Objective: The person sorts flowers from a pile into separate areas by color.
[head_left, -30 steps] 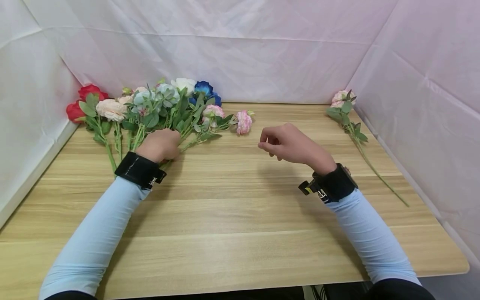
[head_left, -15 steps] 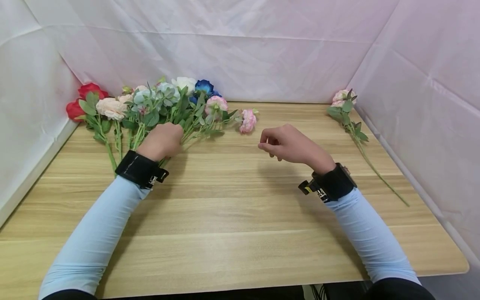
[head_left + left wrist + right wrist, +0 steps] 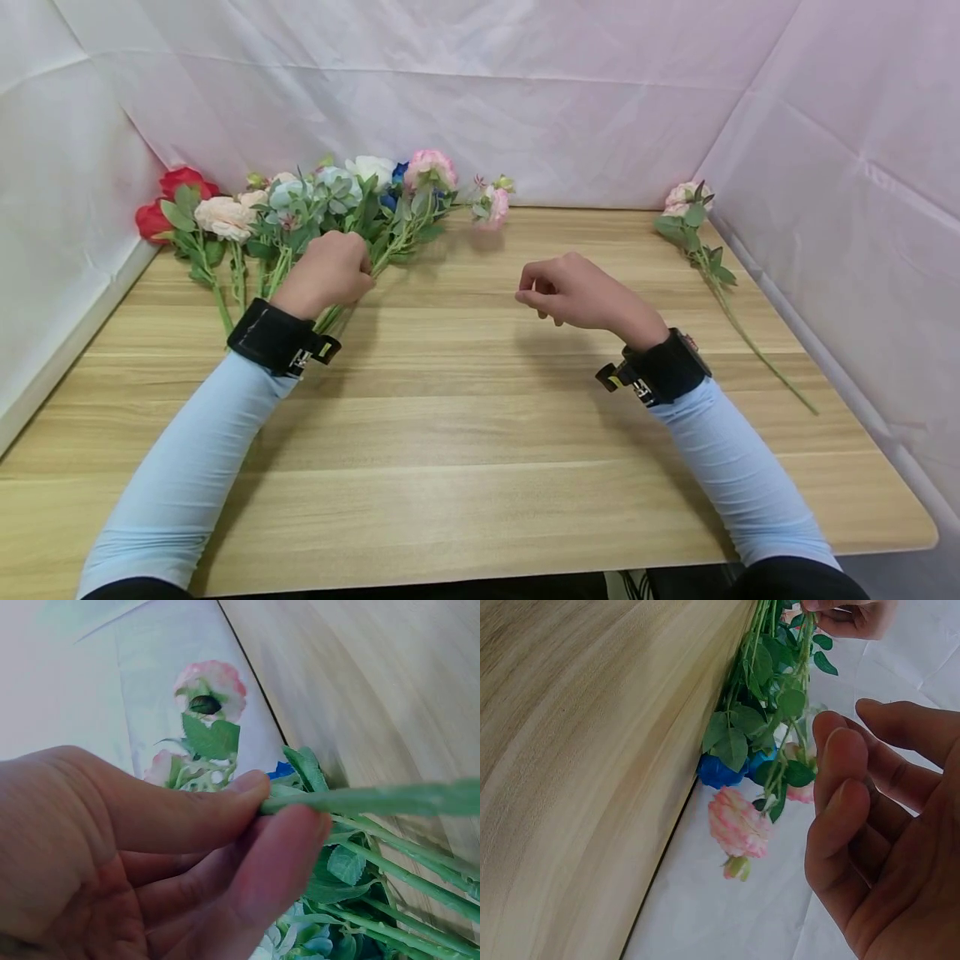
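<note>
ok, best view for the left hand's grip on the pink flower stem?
Left wrist: thumb and fingers of the left hand pinch the green stem close up. Head shows only the hand's back; right wrist catches a distant sliver at the frame's top.

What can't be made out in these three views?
- Head view: the left hand covers its own fingertips and the spot where it grips the pink flower stem.
- Left wrist view: that stem is cut off at the right edge and blurred.
- Head view: whether the right hand pinches anything is too small to tell; in the right wrist view its fingers show nothing.
</note>
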Action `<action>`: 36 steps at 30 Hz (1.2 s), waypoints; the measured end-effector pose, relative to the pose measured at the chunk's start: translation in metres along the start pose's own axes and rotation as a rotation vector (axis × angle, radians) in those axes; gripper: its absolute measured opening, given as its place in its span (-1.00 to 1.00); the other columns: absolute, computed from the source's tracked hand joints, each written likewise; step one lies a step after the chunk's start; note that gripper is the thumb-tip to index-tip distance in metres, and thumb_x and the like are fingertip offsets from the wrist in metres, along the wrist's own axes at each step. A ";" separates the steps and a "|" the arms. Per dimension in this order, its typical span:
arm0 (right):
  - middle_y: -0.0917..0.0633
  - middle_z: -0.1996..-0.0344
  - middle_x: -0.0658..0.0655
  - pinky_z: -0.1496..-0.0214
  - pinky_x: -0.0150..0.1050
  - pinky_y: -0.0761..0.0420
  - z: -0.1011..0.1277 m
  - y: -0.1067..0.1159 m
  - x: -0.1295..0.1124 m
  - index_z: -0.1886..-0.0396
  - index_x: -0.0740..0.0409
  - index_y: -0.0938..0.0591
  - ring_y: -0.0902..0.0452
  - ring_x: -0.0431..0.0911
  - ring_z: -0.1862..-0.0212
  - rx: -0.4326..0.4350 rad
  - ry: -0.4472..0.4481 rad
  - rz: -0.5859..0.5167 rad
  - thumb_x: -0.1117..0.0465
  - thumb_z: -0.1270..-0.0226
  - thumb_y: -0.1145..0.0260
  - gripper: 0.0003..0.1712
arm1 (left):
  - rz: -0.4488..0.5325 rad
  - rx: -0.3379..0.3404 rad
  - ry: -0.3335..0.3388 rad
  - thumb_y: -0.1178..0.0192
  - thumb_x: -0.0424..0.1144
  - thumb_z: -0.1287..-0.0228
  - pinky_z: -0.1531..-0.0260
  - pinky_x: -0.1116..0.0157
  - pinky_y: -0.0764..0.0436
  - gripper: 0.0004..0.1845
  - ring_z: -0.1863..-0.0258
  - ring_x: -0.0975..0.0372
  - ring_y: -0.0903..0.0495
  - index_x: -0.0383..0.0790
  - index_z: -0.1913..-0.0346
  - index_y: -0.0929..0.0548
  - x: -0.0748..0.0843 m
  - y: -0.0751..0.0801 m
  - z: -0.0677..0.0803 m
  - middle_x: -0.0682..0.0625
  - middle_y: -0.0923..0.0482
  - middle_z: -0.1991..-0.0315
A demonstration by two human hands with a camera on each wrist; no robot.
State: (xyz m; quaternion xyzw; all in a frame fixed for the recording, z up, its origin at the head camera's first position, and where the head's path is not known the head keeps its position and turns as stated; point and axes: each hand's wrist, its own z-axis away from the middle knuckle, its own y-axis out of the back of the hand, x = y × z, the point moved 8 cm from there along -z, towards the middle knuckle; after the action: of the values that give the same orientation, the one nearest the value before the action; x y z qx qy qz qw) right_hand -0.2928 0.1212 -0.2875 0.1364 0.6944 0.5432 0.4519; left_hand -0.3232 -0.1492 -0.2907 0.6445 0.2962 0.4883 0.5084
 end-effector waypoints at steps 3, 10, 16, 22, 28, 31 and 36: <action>-0.67 0.57 0.05 0.38 -0.15 -0.64 0.001 0.000 0.001 0.23 0.00 -0.68 -0.62 -0.02 0.58 0.007 0.001 -0.002 0.12 -0.58 -0.25 -0.85 | 0.021 0.059 -0.016 -0.04 -0.49 -0.15 0.50 0.33 0.04 -0.51 0.67 0.29 0.11 -0.02 0.82 -0.19 0.003 0.007 0.001 0.14 0.06 0.74; -0.67 0.57 0.02 0.38 -0.15 -0.65 0.002 -0.001 0.002 0.22 0.00 -0.68 -0.64 0.02 0.56 0.007 0.002 0.000 0.12 -0.58 -0.25 -0.86 | 0.018 0.234 -0.018 -0.10 -0.44 -0.29 0.51 0.33 0.00 -0.47 0.69 0.27 0.03 -0.03 0.80 -0.23 0.007 0.030 0.008 0.14 0.04 0.75; -0.67 0.57 0.02 0.38 -0.15 -0.64 0.002 0.000 0.003 0.23 0.00 -0.67 -0.63 0.01 0.57 0.014 0.008 0.011 0.12 -0.57 -0.25 -0.86 | 0.055 0.344 0.001 -0.19 -0.40 -0.34 0.54 0.31 -0.06 -0.48 0.70 0.23 -0.06 -0.10 0.79 -0.33 0.008 0.046 0.015 0.09 -0.10 0.78; -0.67 0.57 -0.01 0.38 -0.16 -0.65 0.003 0.001 0.002 0.23 -0.01 -0.68 -0.65 0.03 0.56 0.018 0.007 0.017 0.12 -0.57 -0.26 -0.86 | 0.083 0.373 0.007 -0.19 -0.37 -0.38 0.62 0.37 -0.02 -0.46 0.77 0.25 -0.13 -0.09 0.79 -0.29 0.011 0.052 0.018 0.08 -0.22 0.82; -0.66 0.57 -0.01 0.39 -0.17 -0.64 0.004 0.003 0.000 0.21 0.01 -0.68 -0.60 -0.08 0.59 0.021 0.005 0.029 0.12 -0.58 -0.25 -0.86 | 0.084 0.401 -0.002 -0.22 -0.34 -0.41 0.59 0.34 -0.01 -0.58 0.74 0.21 -0.19 -0.21 0.68 -0.52 0.017 0.053 0.019 -0.01 -0.34 0.76; -0.66 0.57 -0.01 0.39 -0.18 -0.64 0.003 0.003 0.000 0.22 0.00 -0.68 -0.58 -0.13 0.60 0.024 0.003 0.033 0.12 -0.58 -0.25 -0.86 | 0.125 0.382 0.008 -0.25 -0.31 -0.42 0.55 0.28 -0.28 -0.76 0.67 0.11 -0.47 -0.32 0.43 -0.75 0.020 0.050 0.018 -0.16 -0.60 0.63; -0.69 0.55 0.07 0.41 -0.18 -0.62 0.000 -0.004 -0.003 0.24 -0.01 -0.67 -0.58 -0.14 0.61 0.018 0.014 0.039 0.11 -0.57 -0.25 -0.86 | 0.272 0.318 0.018 -0.27 -0.27 -0.44 0.13 0.07 -0.65 -0.81 0.55 0.14 -0.74 -0.35 0.16 -0.80 0.024 0.041 0.015 -0.18 -0.79 0.44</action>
State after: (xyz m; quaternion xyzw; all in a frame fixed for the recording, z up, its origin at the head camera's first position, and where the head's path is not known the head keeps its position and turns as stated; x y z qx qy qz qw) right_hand -0.2897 0.1174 -0.2896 0.1501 0.6995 0.5466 0.4352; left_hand -0.3053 -0.1461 -0.2438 0.7462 0.2843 0.5051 0.3273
